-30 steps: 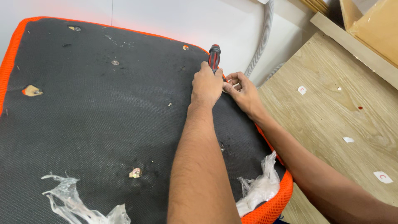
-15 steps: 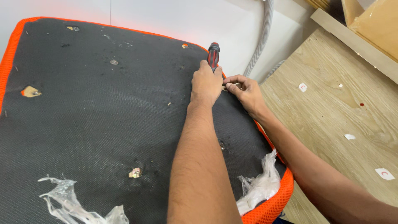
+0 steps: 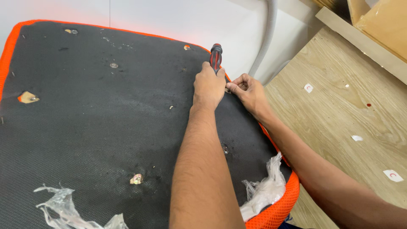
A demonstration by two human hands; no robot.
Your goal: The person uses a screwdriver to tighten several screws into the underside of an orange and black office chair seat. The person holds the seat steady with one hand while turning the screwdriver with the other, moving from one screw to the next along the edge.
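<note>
Left of the left hand (image 3: 208, 87) the black cushion (image 3: 93, 114) lies open; a grey hose (image 3: 266, 38) and wall crowd the far edge.

**Colours at the pad edge**

Pad (image 3: 97, 114): black dimpled weave, trimmed in bright orange mesh (image 3: 275, 210). Tool handle (image 3: 216, 56) in left hand (image 3: 209, 87): red and black. Plastic scraps (image 3: 263, 191): clear, whitish. Hose (image 3: 266, 38): pale grey, ribbed. Board (image 3: 339, 123): light wood grain, with small white stickers marked red. Wall (image 3: 169, 17): white, with an orange glow near the pad.
</note>
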